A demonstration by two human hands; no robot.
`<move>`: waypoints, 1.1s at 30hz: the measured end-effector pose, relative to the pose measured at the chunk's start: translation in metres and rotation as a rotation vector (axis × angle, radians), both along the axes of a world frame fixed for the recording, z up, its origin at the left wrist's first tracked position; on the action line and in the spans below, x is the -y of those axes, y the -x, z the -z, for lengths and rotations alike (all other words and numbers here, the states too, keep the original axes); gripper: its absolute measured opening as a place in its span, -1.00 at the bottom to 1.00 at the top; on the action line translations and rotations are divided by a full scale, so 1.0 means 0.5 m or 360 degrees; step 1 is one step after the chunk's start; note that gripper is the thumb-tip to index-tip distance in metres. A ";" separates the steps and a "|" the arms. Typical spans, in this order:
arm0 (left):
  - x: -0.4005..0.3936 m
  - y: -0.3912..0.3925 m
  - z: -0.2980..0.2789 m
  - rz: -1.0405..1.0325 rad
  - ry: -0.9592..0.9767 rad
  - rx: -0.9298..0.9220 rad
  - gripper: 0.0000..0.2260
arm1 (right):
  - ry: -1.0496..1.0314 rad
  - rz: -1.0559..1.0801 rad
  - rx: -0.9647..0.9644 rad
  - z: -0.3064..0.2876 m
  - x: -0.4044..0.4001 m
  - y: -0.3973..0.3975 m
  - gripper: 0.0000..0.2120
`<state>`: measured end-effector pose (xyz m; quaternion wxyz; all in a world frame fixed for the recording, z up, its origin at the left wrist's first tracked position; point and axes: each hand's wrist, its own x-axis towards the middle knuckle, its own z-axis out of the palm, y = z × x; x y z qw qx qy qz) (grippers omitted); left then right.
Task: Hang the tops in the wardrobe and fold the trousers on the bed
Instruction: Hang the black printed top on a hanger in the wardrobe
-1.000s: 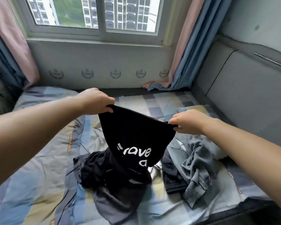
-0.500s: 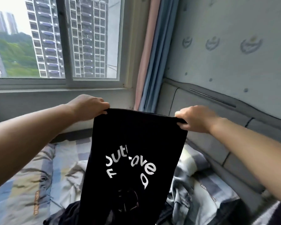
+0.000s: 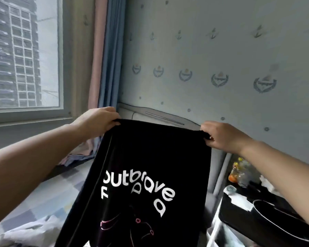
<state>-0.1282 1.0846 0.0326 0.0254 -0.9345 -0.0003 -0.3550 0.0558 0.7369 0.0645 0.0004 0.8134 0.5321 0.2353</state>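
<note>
Fingers (image 3: 112, 122) of your left hand (image 3: 96, 122) and right hand (image 3: 219, 136) stayed pinched on the black top (image 3: 150, 166), which you had raised clear above the bed (image 3: 48, 196), so it looked ready for hanging.

Soft window (image 3: 23, 50) daylight, slight blur

Black top (image 3: 146, 157) reads "outbrave"
</note>
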 end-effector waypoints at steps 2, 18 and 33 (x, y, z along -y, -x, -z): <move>0.046 -0.036 0.007 0.0069 -0.0036 0.0037 -0.82 | -0.0123 0.0114 -0.0075 0.004 0.067 0.000 -0.88; 0.678 -0.362 -0.026 0.0650 0.0496 -0.0019 -0.76 | -0.1460 0.0772 -0.0462 -0.066 0.695 0.085 -0.74; 1.402 -0.449 -0.065 0.2108 0.1896 -0.1203 -0.87 | -0.1829 0.1446 -0.0073 -0.148 1.328 0.275 -0.68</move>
